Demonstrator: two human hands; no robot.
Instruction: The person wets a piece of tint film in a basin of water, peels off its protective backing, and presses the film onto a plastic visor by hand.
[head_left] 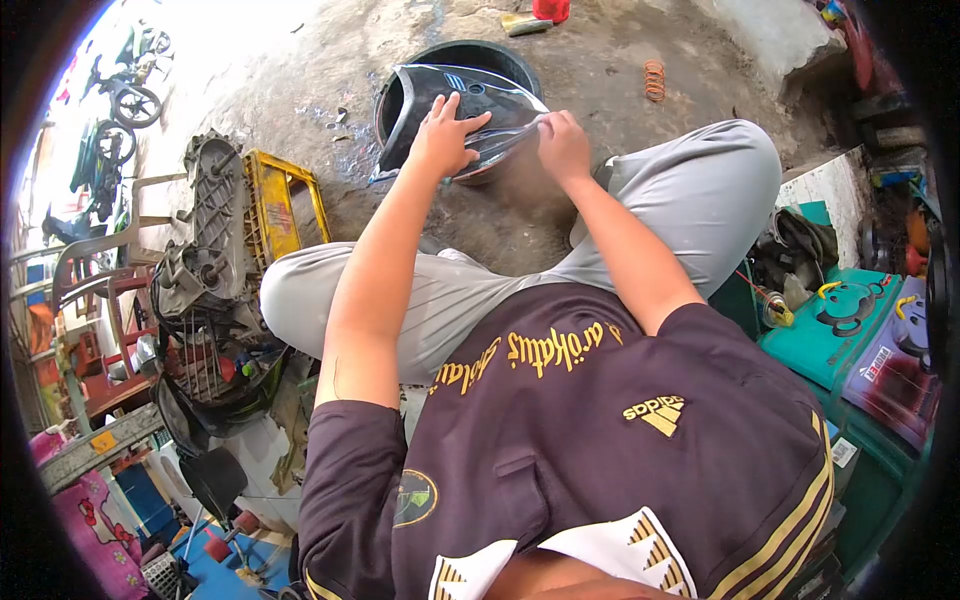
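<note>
A dark glossy panel (420,90) with pale edges lies across the rim of a round black basin (515,62). My left hand (447,138) rests on the panel with its fingers spread and holds nothing. At the panel's right end, my right hand (564,146) has its fingers closed around the pale edge. The area just below the panel, between my hands, is blurred.
An orange coil spring (654,81) lies on the concrete floor at the right. A yellow crate (287,205) and a metal engine casing (213,190) stand at the left. Teal and purple boxes are at the right. Motorcycles stand far left.
</note>
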